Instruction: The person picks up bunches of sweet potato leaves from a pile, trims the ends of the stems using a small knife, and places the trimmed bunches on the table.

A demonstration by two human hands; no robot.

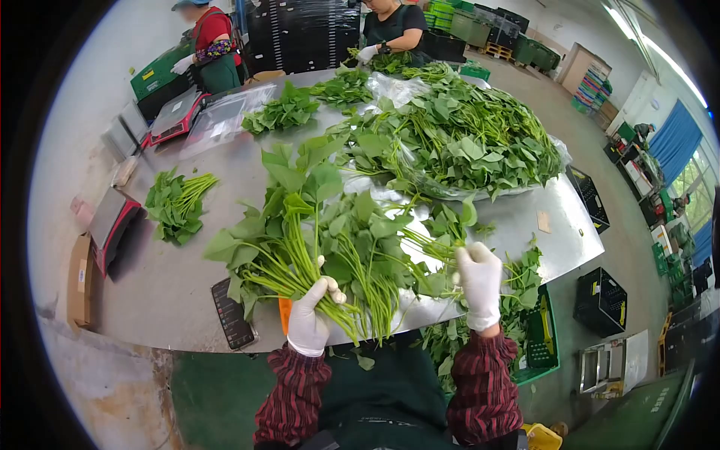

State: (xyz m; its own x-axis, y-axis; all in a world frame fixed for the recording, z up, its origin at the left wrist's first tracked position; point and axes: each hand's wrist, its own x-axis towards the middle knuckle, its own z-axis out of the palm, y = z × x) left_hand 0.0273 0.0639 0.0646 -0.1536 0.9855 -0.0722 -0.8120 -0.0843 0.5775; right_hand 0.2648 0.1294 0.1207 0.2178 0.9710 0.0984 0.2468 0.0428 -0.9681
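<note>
My gloved left hand point(313, 313) is wrapped round the stems of a leafy green bunch point(289, 247) near the table's front edge. Just right of it, more leafy stems point(371, 289) lie on the metal table point(180, 307). My gloved right hand point(478, 281) is closed at the end of a few green stems point(431, 244), to the right of the bunch. A large heap of leafy greens point(480, 142) rests on clear plastic behind my hands. A smaller bunch point(178, 204) lies at the left.
A phone point(232, 315) lies at the front edge. Red-edged scales point(112, 229) stand at the left. Two people point(214, 45) point(394, 34) are across the table, one touching greens. A green crate point(541, 337) holding leaves is below the right edge; a black crate point(600, 302) is farther right.
</note>
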